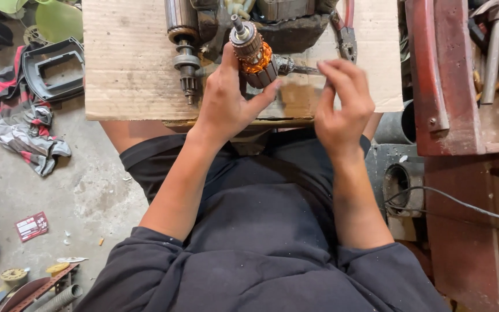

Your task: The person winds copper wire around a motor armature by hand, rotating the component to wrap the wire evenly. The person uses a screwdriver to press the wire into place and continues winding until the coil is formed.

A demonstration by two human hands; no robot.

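Note:
My left hand (226,101) is shut around a motor armature (254,53) with orange copper windings, a dark iron core and a steel shaft pointing up. It holds the armature tilted over a sheet of cardboard (128,63) that rests on my lap. My right hand (342,101) sits just to the right, fingers curled and pinched near the armature's lower shaft end (301,69). What the fingertips pinch is too small to tell. A second armature (183,34) with a gear shaft lies on the cardboard to the left.
Red-handled pliers (345,34) lie on the cardboard's right side, beside dark motor housing parts (290,26). A red metal workbench (451,86) with tools stands at right. A black plastic frame (53,69) and a rag (24,127) lie on the concrete floor at left.

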